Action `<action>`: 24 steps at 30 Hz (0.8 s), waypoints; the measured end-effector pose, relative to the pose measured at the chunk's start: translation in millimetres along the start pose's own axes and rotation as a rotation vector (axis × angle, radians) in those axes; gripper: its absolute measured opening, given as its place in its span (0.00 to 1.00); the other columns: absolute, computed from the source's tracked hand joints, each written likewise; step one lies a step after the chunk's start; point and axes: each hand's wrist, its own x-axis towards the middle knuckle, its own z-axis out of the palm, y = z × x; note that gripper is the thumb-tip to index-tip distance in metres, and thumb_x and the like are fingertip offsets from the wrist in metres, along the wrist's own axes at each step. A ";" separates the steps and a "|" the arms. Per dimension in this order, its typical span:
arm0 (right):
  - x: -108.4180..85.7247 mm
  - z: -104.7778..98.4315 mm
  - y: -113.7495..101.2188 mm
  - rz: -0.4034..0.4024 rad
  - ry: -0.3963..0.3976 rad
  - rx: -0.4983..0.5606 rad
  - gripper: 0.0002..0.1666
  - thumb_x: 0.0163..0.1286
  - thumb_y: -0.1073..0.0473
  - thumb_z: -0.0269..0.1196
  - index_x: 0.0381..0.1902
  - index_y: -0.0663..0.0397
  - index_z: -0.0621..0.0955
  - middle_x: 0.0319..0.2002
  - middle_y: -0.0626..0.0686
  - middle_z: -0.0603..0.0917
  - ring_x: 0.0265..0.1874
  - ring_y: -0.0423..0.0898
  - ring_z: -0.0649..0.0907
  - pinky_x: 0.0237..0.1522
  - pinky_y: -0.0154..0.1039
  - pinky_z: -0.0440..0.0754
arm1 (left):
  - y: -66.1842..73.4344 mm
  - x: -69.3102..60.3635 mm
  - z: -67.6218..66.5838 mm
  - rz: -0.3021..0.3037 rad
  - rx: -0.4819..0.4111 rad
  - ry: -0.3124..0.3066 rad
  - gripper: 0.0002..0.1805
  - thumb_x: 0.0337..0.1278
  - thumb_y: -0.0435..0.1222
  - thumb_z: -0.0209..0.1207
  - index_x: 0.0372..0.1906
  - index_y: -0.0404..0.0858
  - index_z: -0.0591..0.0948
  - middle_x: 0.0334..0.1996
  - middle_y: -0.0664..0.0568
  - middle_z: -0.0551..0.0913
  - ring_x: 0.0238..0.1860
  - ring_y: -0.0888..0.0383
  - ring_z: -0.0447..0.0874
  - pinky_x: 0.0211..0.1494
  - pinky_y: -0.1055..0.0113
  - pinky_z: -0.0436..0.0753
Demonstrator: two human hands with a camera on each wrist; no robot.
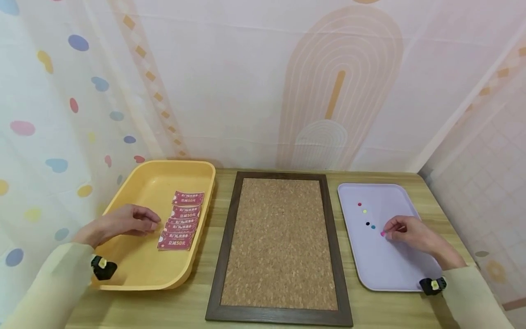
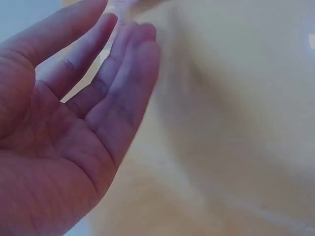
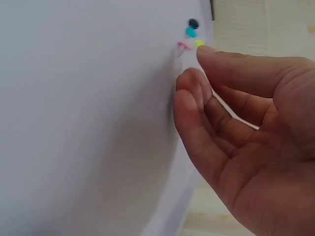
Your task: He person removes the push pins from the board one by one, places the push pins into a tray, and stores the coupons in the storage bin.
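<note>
My left hand [image 1: 129,222] is held over the yellow tray [image 1: 141,274], its fingers loosely bent. It grips nothing; the dark red paper coupons [image 1: 175,240] lie in an overlapping column just right of its fingertips. My right hand [image 1: 407,233] reaches down over the lilac tray [image 1: 394,274], thumb and fingers curved around a gap. At its fingertips is a pink pushpin [image 3: 183,46], which appears just outside the gap in the right wrist view. Beyond it lie a blue pushpin [image 1: 373,227], a black pushpin [image 1: 367,224], a yellow pushpin [image 1: 365,211] and a red pushpin [image 1: 360,204].
Between the trays, a cork board [image 1: 283,242] in a dark wooden frame [image 1: 279,314] lies flat on the wooden table [image 1: 185,306]. A patterned curtain [image 1: 230,91] hangs behind the table, with dotted cloth [image 1: 45,196] on the left.
</note>
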 end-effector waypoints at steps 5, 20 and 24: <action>2.5 -6.0 -22.4 0.043 0.083 -0.062 0.09 0.73 0.66 0.64 0.46 0.69 0.82 0.39 0.55 0.85 0.40 0.50 0.81 0.38 0.33 0.80 | 29.1 -12.6 1.5 0.103 0.090 0.139 0.26 0.72 0.42 0.63 0.64 0.29 0.77 0.60 0.36 0.80 0.50 0.58 0.84 0.51 0.68 0.84; 6.8 16.4 -100.3 -0.117 0.348 0.031 0.30 0.80 0.53 0.59 0.72 0.65 0.71 0.70 0.69 0.72 0.69 0.69 0.70 0.63 0.69 0.70 | 135.1 -7.8 99.2 0.376 0.249 0.562 0.27 0.70 0.47 0.64 0.68 0.40 0.77 0.65 0.43 0.79 0.69 0.38 0.73 0.69 0.39 0.69; 11.9 28.3 -110.4 -0.157 0.396 0.055 0.31 0.83 0.51 0.54 0.74 0.63 0.70 0.74 0.67 0.68 0.73 0.69 0.64 0.66 0.71 0.64 | 142.7 0.2 122.7 0.435 0.259 0.572 0.32 0.69 0.49 0.63 0.71 0.39 0.74 0.70 0.42 0.75 0.73 0.39 0.67 0.73 0.37 0.62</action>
